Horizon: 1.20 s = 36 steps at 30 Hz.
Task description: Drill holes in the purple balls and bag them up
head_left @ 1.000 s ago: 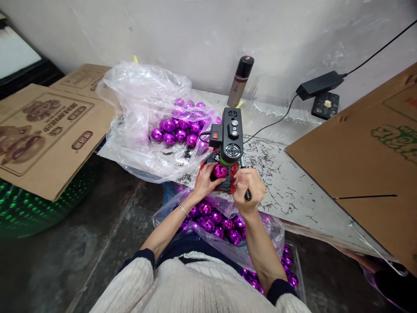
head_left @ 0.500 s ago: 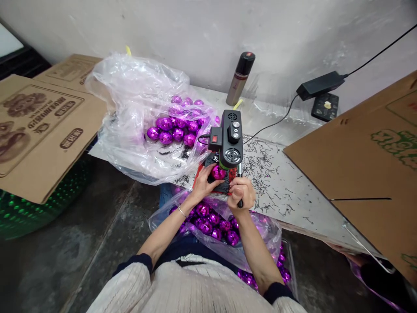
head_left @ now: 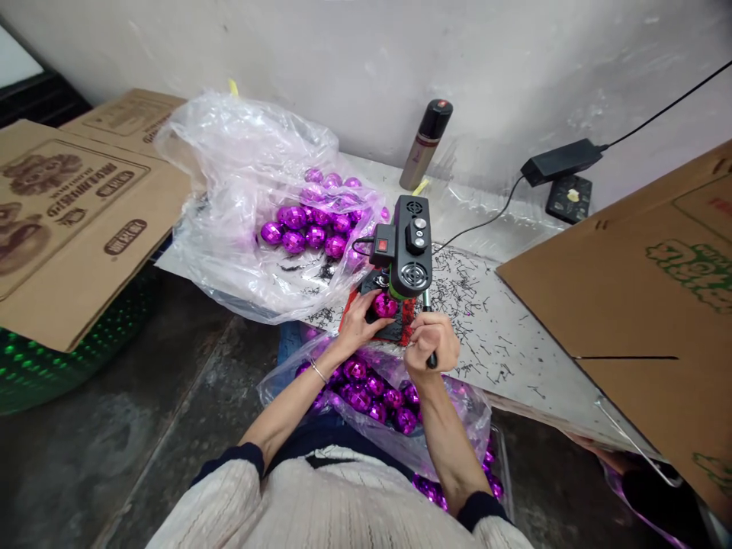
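Ball (head_left: 385, 305), mirrored and purple, sits right under the near end of the black machine (head_left: 414, 244), and the left hand (head_left: 359, 322) has it from seven o'clock, thumb and fingers curled snugly around its side. It's round, so no long axis to call, and which way its ends point I can't make out! The machine's head, though, is long, running twelve to six. Over at four o'clock from the ball, the right hand (head_left: 432, 340) is a tight fist round the lever (head_left: 431, 359), its grip poking out toward six. Loose black bits (head_left: 474, 313) litter the table at three o'clock; a clear bag (head_left: 229, 152) of purple balls sprawls at ten, another clear bag of them (head_left: 394, 398) at six, and a spray can (head_left: 426, 145) stands beyond the machine at twelve.
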### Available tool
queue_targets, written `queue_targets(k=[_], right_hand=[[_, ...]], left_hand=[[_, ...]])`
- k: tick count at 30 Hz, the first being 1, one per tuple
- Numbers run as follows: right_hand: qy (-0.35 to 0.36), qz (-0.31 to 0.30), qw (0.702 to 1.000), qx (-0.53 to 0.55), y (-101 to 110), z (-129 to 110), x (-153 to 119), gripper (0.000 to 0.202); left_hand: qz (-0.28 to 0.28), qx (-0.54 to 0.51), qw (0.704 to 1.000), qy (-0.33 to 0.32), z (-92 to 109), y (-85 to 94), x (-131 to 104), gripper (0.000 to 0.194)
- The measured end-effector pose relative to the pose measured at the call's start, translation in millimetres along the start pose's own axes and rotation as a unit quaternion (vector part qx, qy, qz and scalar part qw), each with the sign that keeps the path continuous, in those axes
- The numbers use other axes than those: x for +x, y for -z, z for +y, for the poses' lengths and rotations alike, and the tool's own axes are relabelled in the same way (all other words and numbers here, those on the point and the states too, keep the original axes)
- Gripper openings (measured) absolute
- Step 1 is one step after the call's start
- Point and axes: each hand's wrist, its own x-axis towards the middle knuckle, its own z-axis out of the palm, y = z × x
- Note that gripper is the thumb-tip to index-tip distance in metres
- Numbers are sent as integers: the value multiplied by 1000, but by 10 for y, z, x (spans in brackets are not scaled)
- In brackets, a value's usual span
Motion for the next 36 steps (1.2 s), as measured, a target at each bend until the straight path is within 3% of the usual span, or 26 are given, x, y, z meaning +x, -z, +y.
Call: queue_targets(k=[9,14,17,19,23,26,29,32,36], right_hand=[[-57,-35,998,24,91,-204,415,31],[-59,-77,995,4,181,-134,377,11],[-124,-107,986,-24,352,-36,232,40],[-162,-117,978,-59,540,16,68,37],[-198,-155,958,-136,1022,-32,-396,19],[-210,-229,940,-141,1337,-149,-832,21],[-235,-318,906,-148,1518,-228,-1282,26],[-279,-393,861,-163,1533,-261,-1660,34],[-341,-532,751,-188,1313,-275,-1948,57]], left_hand=[[17,-36,999,17,17,-7,26,65],[44,-36,998,1,179,249,-215,68],[-40,-18,997,-67,345,440,-541,72],[-135,-1,984,-115,436,463,-776,73],[-315,88,936,-132,520,206,-1161,63],[-390,139,903,-113,491,-64,-1291,56],[-407,142,897,-94,374,-257,-1315,58],[-402,149,901,-61,185,-405,-1328,58],[-405,140,903,-29,-101,-596,-1390,43]])
